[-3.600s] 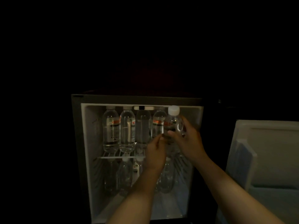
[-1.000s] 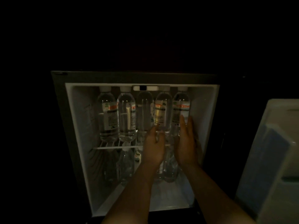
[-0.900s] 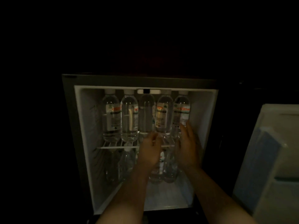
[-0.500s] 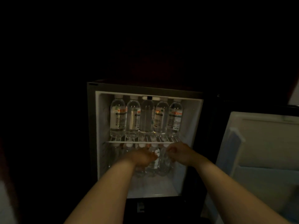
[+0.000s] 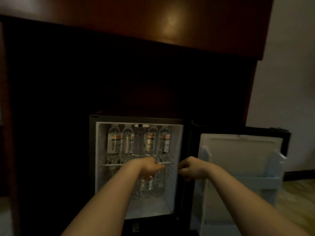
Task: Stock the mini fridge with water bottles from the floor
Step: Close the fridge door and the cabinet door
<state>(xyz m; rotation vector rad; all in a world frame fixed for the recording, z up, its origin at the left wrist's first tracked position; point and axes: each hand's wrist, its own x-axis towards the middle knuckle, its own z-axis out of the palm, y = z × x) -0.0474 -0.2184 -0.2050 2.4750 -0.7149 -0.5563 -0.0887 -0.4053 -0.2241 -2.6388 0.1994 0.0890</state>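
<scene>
L hand point(image 5: 150, 167) is hanging w/ wrist bent down, fingers loosely curled & drooping, gripping nothing that shows. It is hovering in front of the mini fridge point(image 5: 92, 150) opening at about wire shelf point(image 5: 110, 164) height, overlapping the lower bottles point(image 5: 146, 186) in view; too dim & blurry to tell if it is touching them. R hand point(image 5: 191, 168) is floating near it, to the right & apart, in front of the fridge's right edge, fingers curled in loosely, holding nothing. Both bare forearms are reaching fwd from the bottom of the view, approx parallel.

Five water bottles point(image 5: 139, 142) are standing upright side by side on the wire shelf, caps up near the fridge ceiling, most showing orange-banded labels. More bottles are sitting below the shelf, partly hidden by the L arm. The fridge door point(image 5: 238, 159) is standing wide open on the right, its door bin point(image 5: 265, 183) facing the camera. A dark wooden cabinet point(image 5: 153, 23) is surrounding the fridge, w/ a pale wall point(image 5: 289, 82) & wood floor point(image 5: 296, 193) at far right
</scene>
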